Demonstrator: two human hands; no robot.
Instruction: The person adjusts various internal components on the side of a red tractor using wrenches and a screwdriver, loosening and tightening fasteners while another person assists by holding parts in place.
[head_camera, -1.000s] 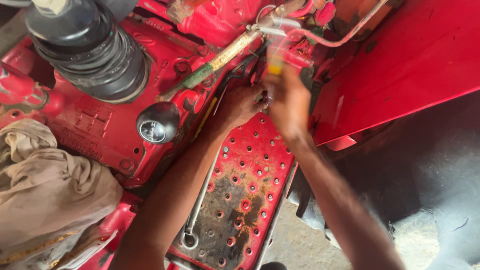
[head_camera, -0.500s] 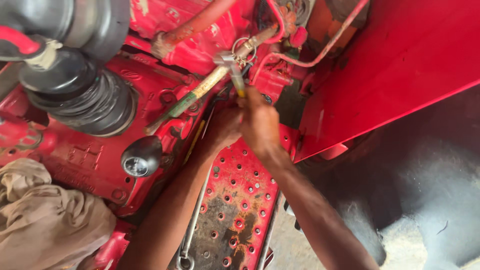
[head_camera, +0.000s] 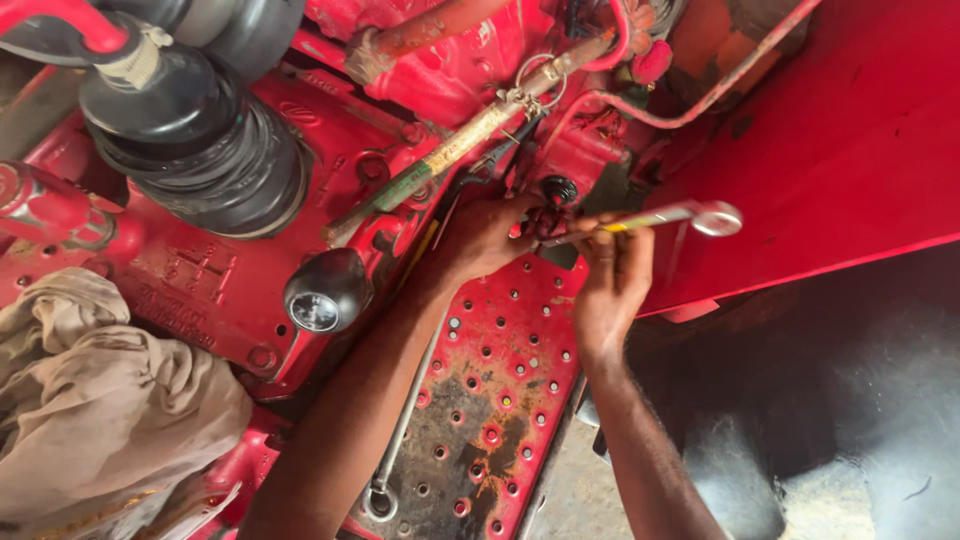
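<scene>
My right hand (head_camera: 612, 275) grips a silver ring spanner (head_camera: 660, 216) that lies roughly level, its ring end pointing right toward the red fender and its other end at a fitting on the red machine body. My left hand (head_camera: 482, 235) is closed around the same spot, just below a black round cap (head_camera: 558, 190); what its fingers hold is hidden. Both forearms reach up over the perforated red footplate (head_camera: 500, 400).
A second long spanner (head_camera: 400, 430) lies on the footplate's left edge. A black gear knob (head_camera: 322, 292) and a ribbed black rubber boot (head_camera: 200, 140) stand to the left. A beige cloth (head_camera: 100, 420) is bunched at lower left. A large red fender (head_camera: 830, 130) fills the right.
The spanner in my right hand has swung from pointing up to lying level, ring end to the right. My view has shifted, so the machine parts sit lower and further right.
</scene>
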